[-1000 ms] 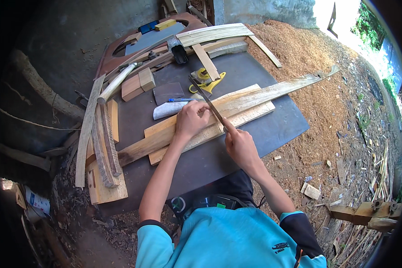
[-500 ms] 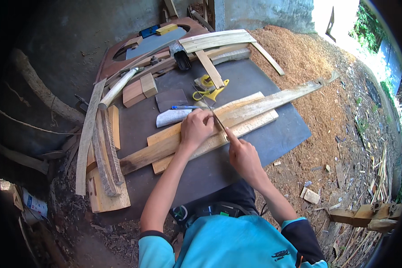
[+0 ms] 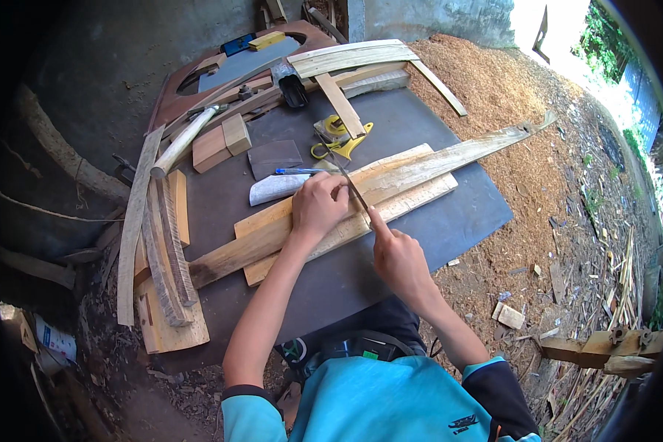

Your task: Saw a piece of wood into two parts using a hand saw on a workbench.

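Observation:
A long, weathered wooden plank (image 3: 412, 174) lies diagonally across two paler boards (image 3: 418, 207) on the dark tabletop. My left hand (image 3: 319, 204), fingers bent and closed, presses and grips the plank near its middle. In my closed right hand (image 3: 400, 257) is a thin dark blade (image 3: 356, 192), its index finger stretched along it. The blade crosses the plank just right of my left fingers; seen almost edge-on, its exact kind is unclear, and its handle is hidden in my fist. Beyond the blade's far end are yellow-handled scissors (image 3: 355, 147) and a yellow tape measure (image 3: 331, 128).
Past my left hand lie a blue pen (image 3: 293, 171), whitish folded paper (image 3: 271, 188) and dark sandpaper (image 3: 274, 158). A hammer (image 3: 184, 141), wood blocks (image 3: 222, 143) and long strips (image 3: 141, 221) crowd the left side. Sawdust (image 3: 486, 96) heaps beyond the table.
The view has shifted slightly, so the table appears a little further left. Both hands keep their grips, and the blade still lies across the plank with little visible movement.

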`<state>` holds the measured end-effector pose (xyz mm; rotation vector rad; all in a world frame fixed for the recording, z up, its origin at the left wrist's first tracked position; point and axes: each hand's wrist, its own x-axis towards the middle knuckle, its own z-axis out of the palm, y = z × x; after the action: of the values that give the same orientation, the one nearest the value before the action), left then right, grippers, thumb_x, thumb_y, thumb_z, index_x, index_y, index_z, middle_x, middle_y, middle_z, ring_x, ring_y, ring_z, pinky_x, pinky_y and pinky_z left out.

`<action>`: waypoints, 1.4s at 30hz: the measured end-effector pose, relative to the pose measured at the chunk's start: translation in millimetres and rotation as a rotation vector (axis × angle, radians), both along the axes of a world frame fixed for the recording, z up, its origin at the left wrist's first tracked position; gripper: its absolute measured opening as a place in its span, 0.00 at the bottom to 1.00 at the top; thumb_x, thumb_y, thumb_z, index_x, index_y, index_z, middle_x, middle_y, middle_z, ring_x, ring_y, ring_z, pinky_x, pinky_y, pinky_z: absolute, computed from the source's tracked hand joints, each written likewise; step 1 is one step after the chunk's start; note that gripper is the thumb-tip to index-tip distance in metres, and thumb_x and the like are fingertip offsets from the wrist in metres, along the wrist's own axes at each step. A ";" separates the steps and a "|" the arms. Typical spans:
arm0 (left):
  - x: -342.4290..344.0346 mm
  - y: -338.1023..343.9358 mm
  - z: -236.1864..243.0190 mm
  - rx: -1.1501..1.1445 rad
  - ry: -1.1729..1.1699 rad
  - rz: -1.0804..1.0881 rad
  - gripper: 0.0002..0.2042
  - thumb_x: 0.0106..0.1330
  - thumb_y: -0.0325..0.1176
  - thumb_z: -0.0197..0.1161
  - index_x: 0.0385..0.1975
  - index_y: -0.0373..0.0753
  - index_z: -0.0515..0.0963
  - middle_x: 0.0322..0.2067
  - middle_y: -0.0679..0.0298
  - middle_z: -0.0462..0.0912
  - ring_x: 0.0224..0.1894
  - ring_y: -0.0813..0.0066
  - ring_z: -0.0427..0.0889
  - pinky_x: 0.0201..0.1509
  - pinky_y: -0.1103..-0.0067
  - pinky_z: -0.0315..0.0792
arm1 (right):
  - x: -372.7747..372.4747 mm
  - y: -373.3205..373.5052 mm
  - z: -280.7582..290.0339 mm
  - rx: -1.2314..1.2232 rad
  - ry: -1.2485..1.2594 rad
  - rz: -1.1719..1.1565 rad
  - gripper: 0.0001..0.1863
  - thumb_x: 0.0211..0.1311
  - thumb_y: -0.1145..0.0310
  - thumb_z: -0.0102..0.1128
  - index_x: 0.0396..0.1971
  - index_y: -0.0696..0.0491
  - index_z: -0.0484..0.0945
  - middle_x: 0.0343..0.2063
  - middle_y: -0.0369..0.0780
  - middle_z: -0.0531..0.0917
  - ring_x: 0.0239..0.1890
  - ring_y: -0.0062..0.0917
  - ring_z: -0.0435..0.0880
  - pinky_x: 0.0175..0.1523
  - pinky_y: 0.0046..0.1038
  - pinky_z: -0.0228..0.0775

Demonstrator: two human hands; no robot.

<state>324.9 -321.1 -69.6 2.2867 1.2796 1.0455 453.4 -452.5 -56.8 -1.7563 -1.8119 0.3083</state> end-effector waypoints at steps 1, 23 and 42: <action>-0.9 0.8 0.1 0.016 0.007 0.007 0.05 0.53 0.29 0.59 0.28 0.39 0.81 0.24 0.61 0.79 0.26 0.64 0.79 0.32 0.73 0.72 | -1.5 -0.7 0.4 -0.017 -0.007 -0.018 0.27 0.51 0.80 0.50 0.56 0.57 0.65 0.17 0.52 0.76 0.21 0.46 0.77 0.28 0.42 0.69; 1.5 -4.0 0.9 0.000 0.027 0.003 0.06 0.53 0.30 0.59 0.29 0.39 0.81 0.26 0.60 0.80 0.27 0.63 0.80 0.33 0.72 0.72 | 6.5 -4.1 4.5 -0.023 -0.051 0.002 0.31 0.48 0.77 0.51 0.57 0.56 0.64 0.18 0.50 0.78 0.20 0.44 0.80 0.27 0.42 0.72; 4.6 -6.3 4.1 -0.023 0.036 0.009 0.06 0.53 0.32 0.59 0.27 0.40 0.81 0.28 0.60 0.80 0.31 0.60 0.80 0.36 0.70 0.73 | 9.0 12.0 -6.0 0.026 0.013 0.017 0.29 0.49 0.78 0.49 0.56 0.58 0.64 0.16 0.50 0.77 0.19 0.45 0.78 0.27 0.43 0.71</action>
<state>329.5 -327.4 -65.5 2.2948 1.3106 0.9914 462.4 -440.5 -62.8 -1.7183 -1.8144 0.3013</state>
